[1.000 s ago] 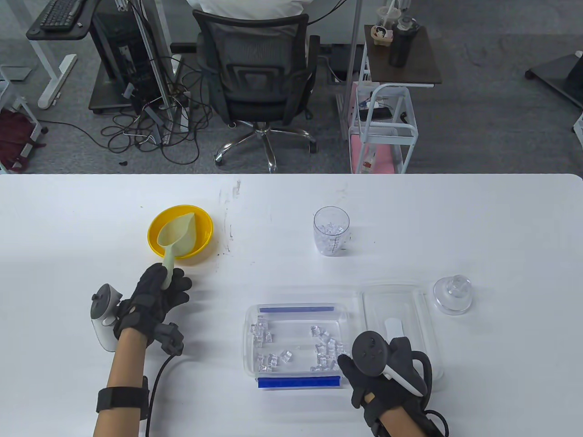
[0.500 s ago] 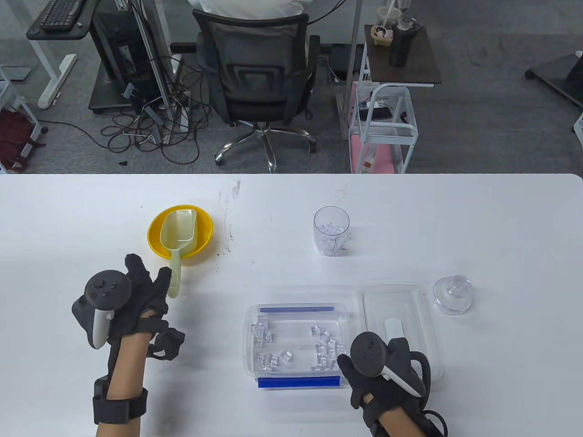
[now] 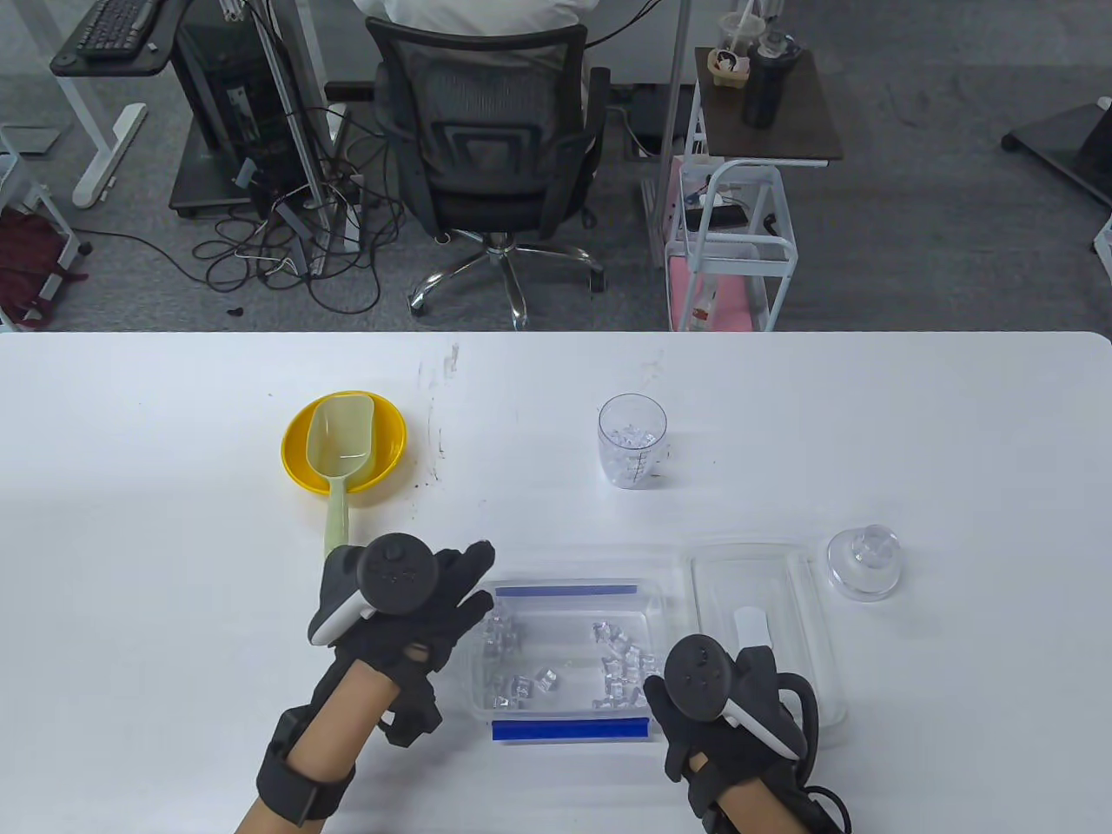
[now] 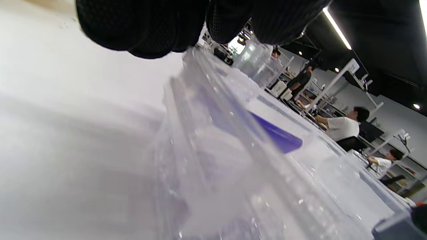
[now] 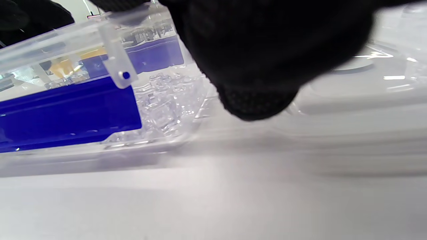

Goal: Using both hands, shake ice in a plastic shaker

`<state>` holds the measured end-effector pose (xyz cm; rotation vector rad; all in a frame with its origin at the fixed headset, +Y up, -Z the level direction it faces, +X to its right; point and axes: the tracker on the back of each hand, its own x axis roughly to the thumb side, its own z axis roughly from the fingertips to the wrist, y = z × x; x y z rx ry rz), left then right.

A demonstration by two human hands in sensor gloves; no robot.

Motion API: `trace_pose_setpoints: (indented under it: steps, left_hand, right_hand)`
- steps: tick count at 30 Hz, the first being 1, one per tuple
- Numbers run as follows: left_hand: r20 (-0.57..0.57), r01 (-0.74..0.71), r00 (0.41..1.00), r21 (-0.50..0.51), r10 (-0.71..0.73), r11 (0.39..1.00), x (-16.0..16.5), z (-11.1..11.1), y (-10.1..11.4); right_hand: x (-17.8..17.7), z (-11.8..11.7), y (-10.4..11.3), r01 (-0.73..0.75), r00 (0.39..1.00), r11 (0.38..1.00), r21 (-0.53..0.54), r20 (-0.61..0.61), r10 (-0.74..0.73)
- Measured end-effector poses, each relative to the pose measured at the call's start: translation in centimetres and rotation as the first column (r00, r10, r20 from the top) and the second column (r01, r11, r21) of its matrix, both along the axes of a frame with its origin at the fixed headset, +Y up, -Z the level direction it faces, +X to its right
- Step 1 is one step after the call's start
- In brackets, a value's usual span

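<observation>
Clear plastic shaker [image 3: 632, 452], a little ice inside, stood upright and uncapped at 12 o'clock from the ice tray [image 3: 565, 660] on the white counter [image 3: 912, 417]. From my remote seat, I saw my left hand [image 3: 417, 599] spread flat, fingers straight, over the tray's 9 o'clock edge. My right hand [image 3: 725, 704] sat at the tray's 4 o'clock corner; whether it gripped anything I could not tell. The domed cap [image 3: 863, 563] lay at the tray's 2 o'clock, the scoop [image 3: 337, 460] in the yellow bowl [image 3: 295, 452] at 10.
</observation>
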<state>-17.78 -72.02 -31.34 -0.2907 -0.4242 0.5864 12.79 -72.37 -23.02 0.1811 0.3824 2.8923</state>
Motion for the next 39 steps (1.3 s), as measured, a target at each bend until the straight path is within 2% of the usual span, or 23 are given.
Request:
trace_pose_setpoints:
  steps: [5,8,14,17,20,28,33,35,39]
  left_hand:
    - [-0.010,0.063,0.998,0.031,-0.063,0.998,0.8,0.2,-0.8]
    - [-0.017,0.052,0.999,0.051,-0.051,0.997,0.9,0.4,-1.1]
    - [-0.042,0.142,0.990,0.155,-0.137,0.978,0.4,0.8,-1.2]
    - [-0.032,0.147,0.989,0.218,-0.143,0.965,-0.5,1.2,-1.3]
    - [-0.030,0.180,0.984,0.206,-0.177,0.962,-1.3,2.3,-1.2]
    - [-0.068,0.102,0.993,0.151,-0.093,0.983,-2.3,4.7,-1.9]
    - [-0.110,0.112,0.988,0.056,-0.106,0.992,-1.8,5.7,-1.9]
    - [-0.090,0.150,0.985,0.032,-0.147,0.988,-1.5,5.9,-1.7]
    - [-0.087,0.161,0.984,0.040,-0.157,0.986,-1.2,6.9,-1.8]
  right_hand:
    - [-0.1,0.0,0.0,0.015,1.000,1.000,-0.007,-0.006,-0.015]
    - [-0.2,-0.1,0.0,0.017,1.000,1.000,-0.003,-0.004,-0.017]
    - [-1.0,-1.4,0.3,-0.035,0.999,0.999,0.011,0.012,0.035]
    - [-1.4,-2.9,0.5,-0.069,0.997,0.998,0.000,0.032,0.069]
    - [-1.7,-5.2,0.6,-0.075,0.996,0.997,-0.026,0.042,0.076]
    - [-2.6,-11.9,0.6,0.036,0.993,0.981,-0.188,0.117,-0.014]
    - [-3.7,-15.7,0.4,0.135,0.983,0.935,-0.328,0.165,-0.084]
    - [-4.3,-16.6,0.4,0.159,0.981,0.919,-0.360,0.165,-0.104]
    - [-5.7,-17.7,0.3,0.203,0.976,0.919,-0.337,0.146,-0.162]
